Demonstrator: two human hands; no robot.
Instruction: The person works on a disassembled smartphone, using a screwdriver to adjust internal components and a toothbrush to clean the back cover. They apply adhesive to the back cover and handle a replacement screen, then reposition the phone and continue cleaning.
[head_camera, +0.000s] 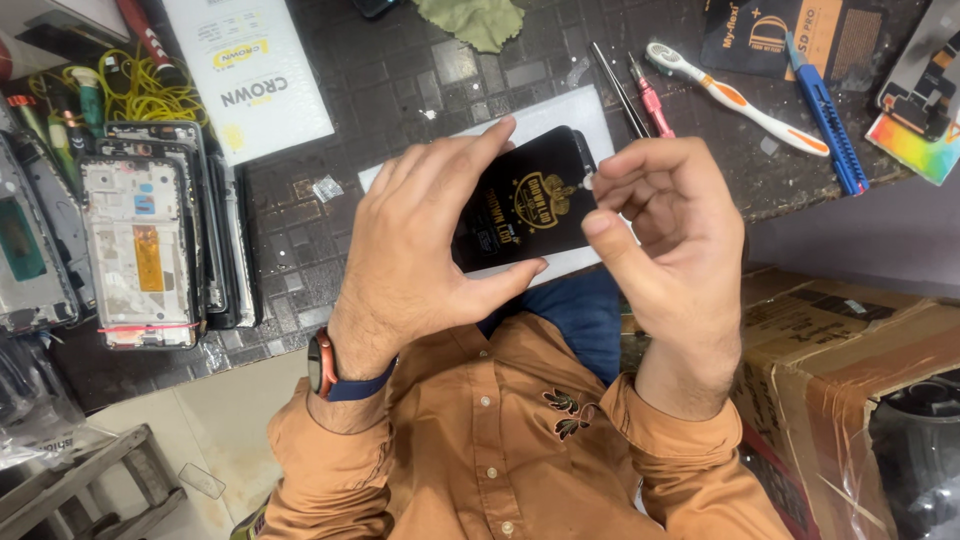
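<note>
At the left edge of the frame I see a stack of bare phone frames (150, 240) lying on the dark tiled surface (300, 250). At centre my left hand (425, 240) clamps the black rectangular phone screen panel (525, 200), steadying it above a white sheet (570, 110). My right hand (665, 235) pinches something tiny at its top corner, too small to identify. My palms hide the panel's lower edge.

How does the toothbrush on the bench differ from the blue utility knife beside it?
The toothbrush is white with orange accents; the blue utility knife is solid blue. The toothbrush lies slanted across the mat, while the knife runs steeper, partly over a dark packet. Both lie untouched, beyond the hands.
</note>
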